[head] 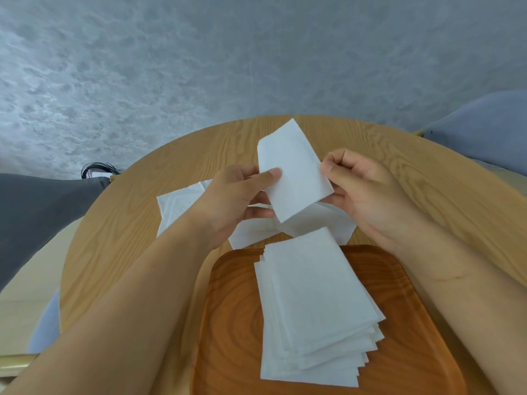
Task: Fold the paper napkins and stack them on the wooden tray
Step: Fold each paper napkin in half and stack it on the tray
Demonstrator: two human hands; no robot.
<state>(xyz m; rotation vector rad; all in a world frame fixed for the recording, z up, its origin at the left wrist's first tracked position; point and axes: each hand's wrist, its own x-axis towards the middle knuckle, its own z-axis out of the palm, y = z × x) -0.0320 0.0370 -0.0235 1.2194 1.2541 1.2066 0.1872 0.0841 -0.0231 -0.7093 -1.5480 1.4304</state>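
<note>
A folded white paper napkin [293, 169] is held up above the round wooden table [119, 223]. My left hand [236, 201] pinches its left edge with thumb on top. My right hand [359, 192] pinches its right edge. Below them, unfolded white napkins [176, 203] lie spread on the table, partly hidden by my hands. Nearer to me stands the reddish wooden tray [231, 323], bearing a fanned stack of several folded napkins [313, 306].
A grey chair back [484, 124] stands at the far right of the table. A dark grey cushion [37, 212] and a black cable [97, 169] are at the left. The floor beyond is mottled grey.
</note>
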